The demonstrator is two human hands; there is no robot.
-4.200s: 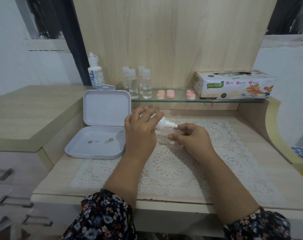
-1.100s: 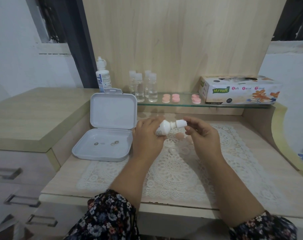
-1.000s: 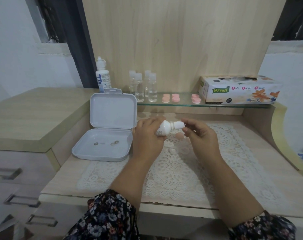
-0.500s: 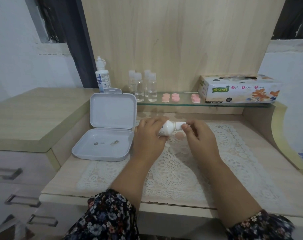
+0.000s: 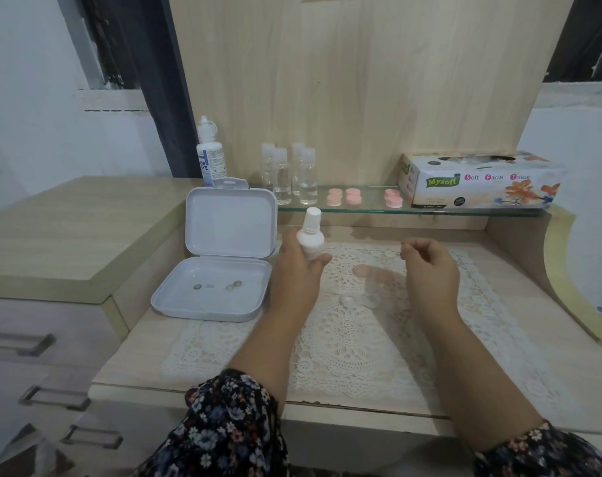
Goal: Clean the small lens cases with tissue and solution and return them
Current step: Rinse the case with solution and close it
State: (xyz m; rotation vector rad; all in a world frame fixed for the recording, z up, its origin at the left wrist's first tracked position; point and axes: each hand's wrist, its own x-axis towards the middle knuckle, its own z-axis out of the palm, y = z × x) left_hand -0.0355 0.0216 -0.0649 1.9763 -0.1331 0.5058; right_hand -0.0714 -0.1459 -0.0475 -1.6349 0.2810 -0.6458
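We work at a wooden desk [image 5: 519,290] covered by a lace mat [image 5: 354,342]. The tissue box [image 5: 478,179] sits on the glass shelf [image 5: 371,210]. The white tray [image 5: 211,290] lies open at the left of the mat. Our left hand [image 5: 297,270] grips the small solution bottle [image 5: 310,237] upright, cap on. Our right hand [image 5: 430,270] hovers with fingers loosely curled, holding nothing. Clear lens cases [image 5: 359,299] rest on the mat between our hands; pink caps [image 5: 344,197] stand on the shelf.
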